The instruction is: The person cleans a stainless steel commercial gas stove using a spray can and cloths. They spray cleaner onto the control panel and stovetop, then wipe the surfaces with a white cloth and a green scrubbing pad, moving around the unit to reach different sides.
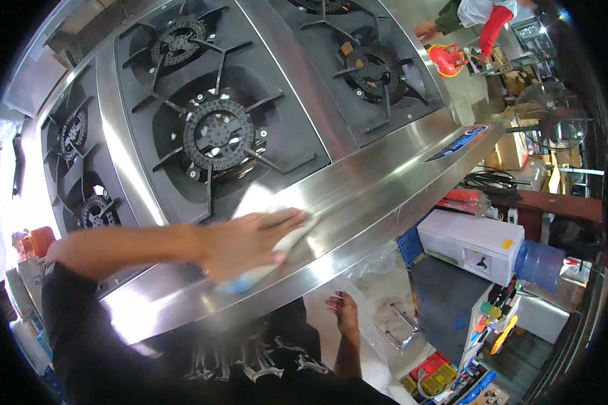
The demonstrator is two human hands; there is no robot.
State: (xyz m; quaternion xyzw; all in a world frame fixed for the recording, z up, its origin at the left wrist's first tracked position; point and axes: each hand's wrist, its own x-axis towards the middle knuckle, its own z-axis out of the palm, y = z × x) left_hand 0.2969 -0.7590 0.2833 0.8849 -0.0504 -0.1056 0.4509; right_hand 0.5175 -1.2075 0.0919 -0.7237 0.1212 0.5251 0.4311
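One flattened left hand (240,246) presses a white cloth (255,199) on the gas range (385,179) mid-frame, apparently wiping, likely needing even strokes next, the right hand (346,316) slack, fingers parted.

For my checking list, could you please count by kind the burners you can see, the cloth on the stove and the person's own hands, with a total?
Burners, one partly cut off at the top: 6
Cloth: 1
Own hands, left hand and right hand: 2
Total: 9
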